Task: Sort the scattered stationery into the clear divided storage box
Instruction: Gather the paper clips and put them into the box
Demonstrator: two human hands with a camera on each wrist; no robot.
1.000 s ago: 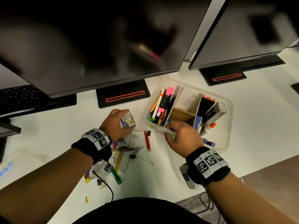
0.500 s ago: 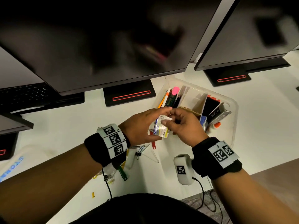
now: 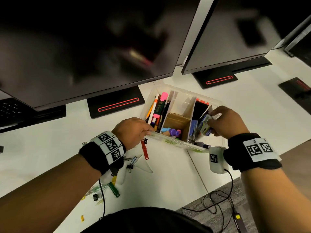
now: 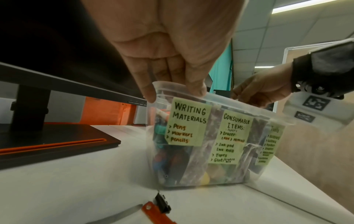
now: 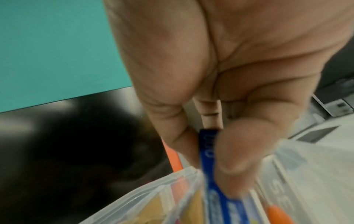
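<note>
Nearest on the white tabletop [image 3: 168,174] lie the leftovers: a green flat clip bar [image 3: 114,189], black binder clips [image 3: 130,166], a blue paperclip [image 3: 133,160] and a red flat clip bar [image 3: 144,150] — small, light pieces, probably slippery, best pinched by their edges. Beyond them, the left hand [image 3: 133,132] curls its fingers over the near rim of the clear divided plastic storage box [image 4: 191,89], by the green "Writing Materials" label [image 4: 188,122] (the thin wall would likely flex, so steadying it at a corner makes sense). The pens and markers [image 3: 157,108] stand in the left compartment; the middle one holds small purple and blue pieces [image 3: 171,132]. Further right, the right hand [image 3: 225,121] pinches a small blue-and-white cardboard packet [image 3: 204,126] between thumb and fingers, its lower end already inside the right compartment. It looks light and crushable — a gentle grip on the flat faces suits it. Behind stand dark monitors [image 3: 84,47].
</note>
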